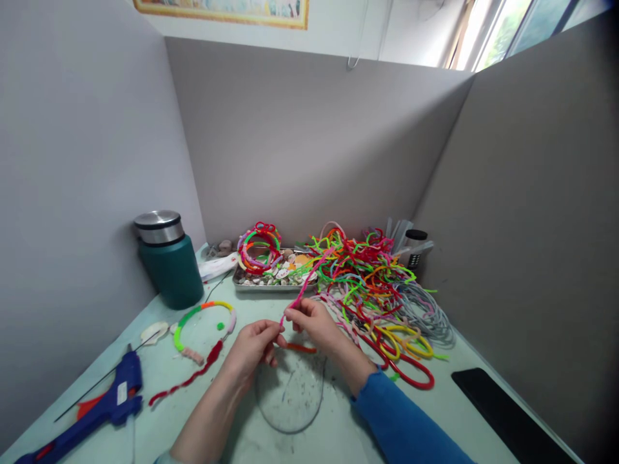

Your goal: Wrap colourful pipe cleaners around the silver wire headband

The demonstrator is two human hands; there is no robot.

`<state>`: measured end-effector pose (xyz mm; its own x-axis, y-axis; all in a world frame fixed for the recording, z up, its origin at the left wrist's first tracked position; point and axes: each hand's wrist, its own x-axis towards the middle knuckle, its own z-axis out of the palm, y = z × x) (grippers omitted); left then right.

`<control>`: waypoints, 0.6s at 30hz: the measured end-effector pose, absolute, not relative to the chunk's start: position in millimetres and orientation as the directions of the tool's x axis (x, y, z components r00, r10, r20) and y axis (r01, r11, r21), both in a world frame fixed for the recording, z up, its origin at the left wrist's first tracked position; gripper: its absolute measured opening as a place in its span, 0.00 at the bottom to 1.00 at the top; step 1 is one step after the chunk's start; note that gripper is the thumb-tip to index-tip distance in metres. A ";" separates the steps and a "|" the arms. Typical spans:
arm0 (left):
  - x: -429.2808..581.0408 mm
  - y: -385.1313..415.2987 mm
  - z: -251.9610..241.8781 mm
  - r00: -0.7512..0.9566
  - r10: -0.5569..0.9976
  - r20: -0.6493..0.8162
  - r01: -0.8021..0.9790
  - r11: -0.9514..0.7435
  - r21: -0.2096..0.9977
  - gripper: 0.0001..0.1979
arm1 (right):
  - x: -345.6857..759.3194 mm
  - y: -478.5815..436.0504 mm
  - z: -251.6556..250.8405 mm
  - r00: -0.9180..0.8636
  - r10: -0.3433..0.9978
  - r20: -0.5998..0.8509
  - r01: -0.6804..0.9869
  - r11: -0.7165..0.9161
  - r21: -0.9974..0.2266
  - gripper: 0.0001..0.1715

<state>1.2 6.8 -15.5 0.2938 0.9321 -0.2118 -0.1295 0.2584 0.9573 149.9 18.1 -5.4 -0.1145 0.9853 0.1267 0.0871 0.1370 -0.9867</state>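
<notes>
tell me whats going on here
Someone's left hand and right hand pinch a pink fuzzy strand between them. A thin grey ring shows just below. To the left lie a multicoloured ring, a red strand trailing from it, and a blue glue gun. Beyond the right hand is a tangled heap of colourful strands.

Bright window [536, 32] (upper right), shadowed partition [527, 200]

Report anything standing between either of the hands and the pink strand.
Nothing visible stands in the way: the right hand pinches the pink strand directly, and the fingertips of the left hand close at its lower end.
</notes>
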 end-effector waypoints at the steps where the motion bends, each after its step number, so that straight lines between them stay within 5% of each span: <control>1: 1.3 6.9 -15.9 0.290 0.934 -0.209 -0.123 0.253 0.960 0.14 | 149.9 18.8 -7.2 -0.128 0.983 0.129 0.089 0.141 -0.986 0.09; 18: 2.8 8.8 -17.2 0.189 0.972 -0.137 0.101 0.120 0.988 0.15 | 147.9 20.8 -13.2 -0.139 0.985 0.104 0.105 0.119 -0.987 0.08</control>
